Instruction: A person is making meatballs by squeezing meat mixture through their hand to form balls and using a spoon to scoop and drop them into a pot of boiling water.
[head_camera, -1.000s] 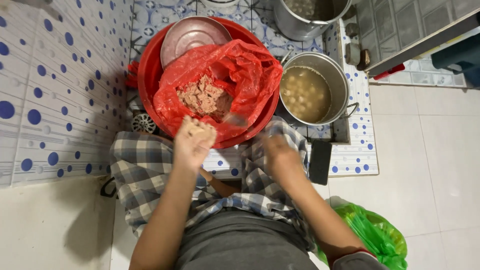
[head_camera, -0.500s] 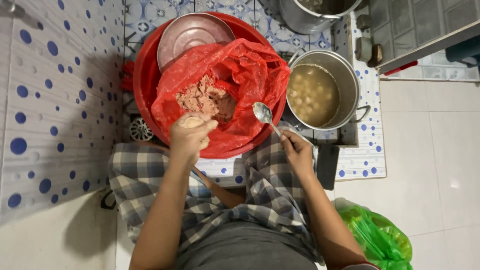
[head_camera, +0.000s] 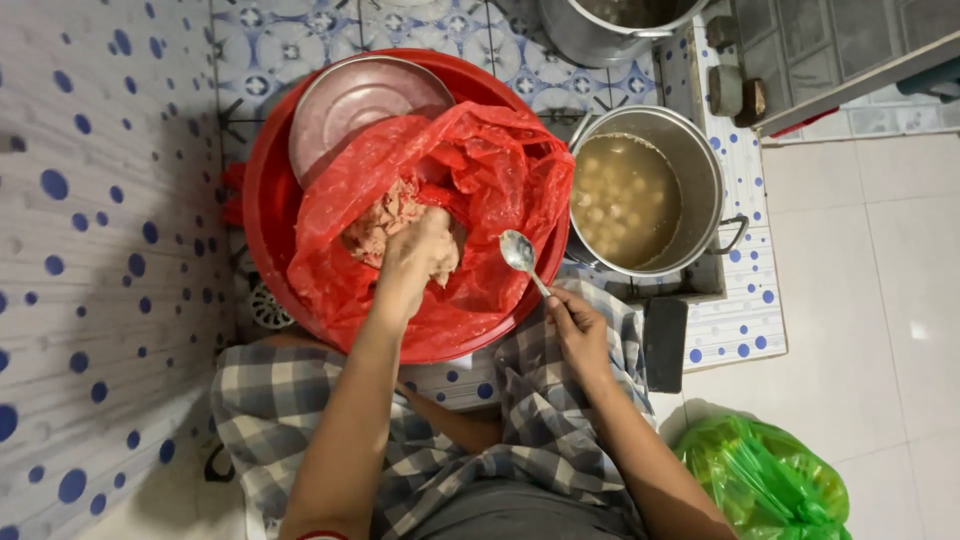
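Observation:
My left hand (head_camera: 415, 258) reaches into a red plastic bag (head_camera: 480, 190) and grips the pink minced meat (head_camera: 375, 222) inside it. The bag lies in a big red basin (head_camera: 262, 215), beside a metal lid or plate (head_camera: 350, 105) at the basin's back. My right hand (head_camera: 578, 330) holds a metal spoon (head_camera: 520, 255) by its handle, its empty bowl raised over the basin's right rim. A steel pot (head_camera: 700, 165) to the right holds brown broth with pale round balls (head_camera: 620, 195) floating in it.
A second steel pot (head_camera: 600, 30) stands behind. A blue-dotted tiled wall (head_camera: 90, 200) rises at the left. A dark rectangular block (head_camera: 664, 342) lies by my right knee. A green plastic bag (head_camera: 765, 480) sits on the pale floor tiles at lower right.
My left hand has moved forward from the basin's near rim into the bag and onto the meat. My right hand has brought the spoon up beside the basin.

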